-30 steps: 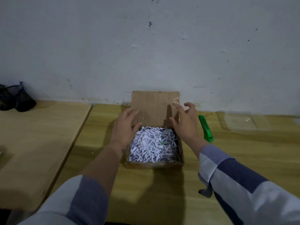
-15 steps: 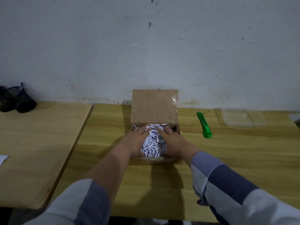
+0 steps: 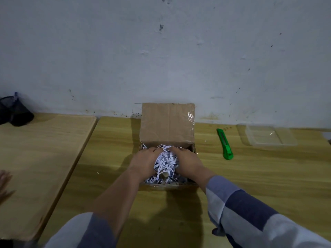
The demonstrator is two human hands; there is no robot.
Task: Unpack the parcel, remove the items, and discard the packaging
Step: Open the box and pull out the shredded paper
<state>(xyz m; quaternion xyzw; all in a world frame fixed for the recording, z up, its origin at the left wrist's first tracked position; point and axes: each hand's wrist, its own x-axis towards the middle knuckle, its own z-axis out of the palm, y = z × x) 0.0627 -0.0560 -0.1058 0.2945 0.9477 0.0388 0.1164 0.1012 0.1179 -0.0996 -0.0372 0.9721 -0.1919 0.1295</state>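
Note:
An open cardboard box stands on the wooden table near the wall, its lid flap upright at the back. It is filled with white and blue shredded paper. My left hand and my right hand are inside the box, cupped around a bunched clump of the shredded paper, one on each side. A small tan object peeks out under the clump; what it is I cannot tell. The bottom of the box is hidden.
A green utility knife lies right of the box. A clear plastic tray sits further right by the wall. A second table adjoins on the left, with a black bag at its back and another person's hand at its edge.
My hands went from the box's sides down into it and closed around the shredded paper. The clump is now gathered higher between them. A hand appeared at the left edge.

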